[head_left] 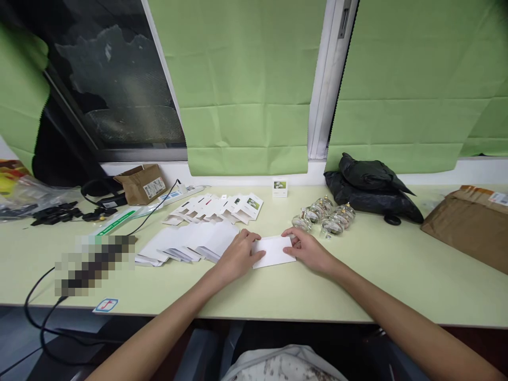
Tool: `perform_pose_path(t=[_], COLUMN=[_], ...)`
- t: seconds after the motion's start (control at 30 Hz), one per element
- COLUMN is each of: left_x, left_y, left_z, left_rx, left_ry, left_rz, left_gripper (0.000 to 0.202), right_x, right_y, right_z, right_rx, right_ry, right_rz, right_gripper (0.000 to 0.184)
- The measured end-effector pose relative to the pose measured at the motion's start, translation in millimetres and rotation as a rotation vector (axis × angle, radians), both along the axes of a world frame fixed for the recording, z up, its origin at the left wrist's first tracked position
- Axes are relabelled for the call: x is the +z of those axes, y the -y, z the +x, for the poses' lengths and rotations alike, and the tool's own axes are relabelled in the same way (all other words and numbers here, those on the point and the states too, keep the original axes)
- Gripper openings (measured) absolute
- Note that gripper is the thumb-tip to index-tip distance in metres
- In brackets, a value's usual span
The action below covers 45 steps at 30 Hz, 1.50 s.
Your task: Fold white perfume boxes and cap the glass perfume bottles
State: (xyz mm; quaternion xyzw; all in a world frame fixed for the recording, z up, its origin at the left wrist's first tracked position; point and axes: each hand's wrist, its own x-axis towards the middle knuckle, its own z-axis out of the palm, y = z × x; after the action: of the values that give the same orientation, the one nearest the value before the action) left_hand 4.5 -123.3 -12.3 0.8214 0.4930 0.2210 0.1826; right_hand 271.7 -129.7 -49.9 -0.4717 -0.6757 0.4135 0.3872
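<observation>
A small white card sheet [274, 250] lies flat on the pale green table [397, 275] in front of me. My left hand [238, 255] rests on its left edge with fingers laid flat over it. My right hand [308, 248] touches its right edge, fingertips curled at the upper corner. Left of my left hand, a fanned row of white flat sheets [186, 244] overlaps on the table. Behind it lies a second row of flat printed box blanks [216, 207]. Several small clear glass bottles [324, 218] cluster just beyond my right hand.
One small assembled white box [280, 187] stands by the window sill. A black plastic bag [369, 188] and a brown cardboard parcel [468, 225] sit at the right. At the left are a torn brown box [143, 182], black cables [43, 312] and a power strip [180, 194].
</observation>
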Motion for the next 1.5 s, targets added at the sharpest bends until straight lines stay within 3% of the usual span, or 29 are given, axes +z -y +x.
perform_pose_path(t=[0.23,0.37,0.47,0.57,0.73,0.87,0.97,1.17,1.23,1.37,1.5], left_x=[1.6,-9.5,-16.2,-11.9,19.5,39.0,38.2,20.8,17.8,18.6,24.8], left_y=[7.7,14.5,13.4,10.9,8.8,6.6,8.7,19.1,19.3,17.8,19.8], left_z=[16.3,24.3,26.8,24.9,11.4,2.9,3.2,7.9,8.0,5.3,1.8], left_rx=[-0.283,-0.244,-0.233,-0.217,-0.036,0.01,-0.017,-0.091,-0.094,-0.084,-0.1], left_ry=[-0.098,-0.17,-0.214,-0.194,-0.049,0.255,0.441,0.477,0.513,0.65,0.691], left_rz=[0.264,0.379,0.454,0.468,0.242,-0.067,-0.293,-0.36,-0.447,-0.663,-0.713], left_gripper=[0.028,0.054,0.043,0.036,0.043,0.052,0.054,0.051,0.055,0.062,0.065], right_x=[2.9,4.1,5.0,10.3,18.7,13.8,10.1,13.4,15.6,21.4,27.0], right_y=[4.3,5.6,6.8,11.7,19.7,15.6,10.5,7.7,9.3,14.8,20.4], right_z=[-0.5,-2.0,-2.7,-3.6,-6.7,-9.7,-11.7,-13.1,-12.6,-12.7,-14.7], right_rx=[-0.036,-0.049,-0.06,-0.079,-0.111,-0.146,-0.11,-0.017,0.004,0.039,0.108], right_ry=[0.052,0.051,0.005,-0.043,-0.05,-0.063,-0.18,-0.371,-0.406,-0.442,-0.456], right_rz=[0.074,0.122,0.134,0.144,0.243,0.273,0.213,0.058,0.03,0.031,0.012], right_gripper=[0.039,0.03,0.033,0.039,0.045,0.052,0.046,0.047,0.05,0.053,0.053])
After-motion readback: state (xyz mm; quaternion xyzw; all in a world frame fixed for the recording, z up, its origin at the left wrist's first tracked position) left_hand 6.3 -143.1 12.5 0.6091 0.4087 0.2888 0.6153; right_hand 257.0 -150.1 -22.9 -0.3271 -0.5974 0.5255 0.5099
